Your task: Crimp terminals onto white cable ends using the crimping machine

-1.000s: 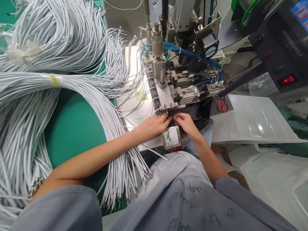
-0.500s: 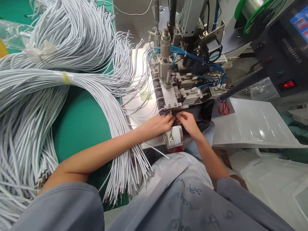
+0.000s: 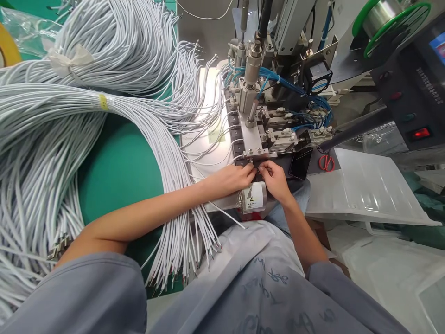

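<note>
At the near end of a soldering-type machine's black fixture block [image 3: 239, 147], both hands work close together. My left hand [image 3: 244, 175] has its fingers pinched at the block's front edge; whatever is in them is hidden. Just to its right my right hand [image 3: 275, 180] pinches thumb and forefinger on something too small to name. White cables [image 3: 208, 162] run from the left into the block, lying side by side. Directly below the hands stands a container with a white label [image 3: 254, 197]. My left forearm crosses over a fanned bundle of white cables [image 3: 158, 153].
Larger white cable bundles [image 3: 114, 41] cover the green mat [image 3: 118, 162] on the left. Pneumatic cylinders [image 3: 252, 69] with blue hoses rise behind the hands. To the right lie a dark phone-like slab [image 3: 301, 163], red scissors [image 3: 326, 163] and a solder wire spool [image 3: 382, 21].
The view has shifted slightly, so the machine sits a little further right. Both hands stay at the block's front edge, fingers still pinched, with only slight movement.
</note>
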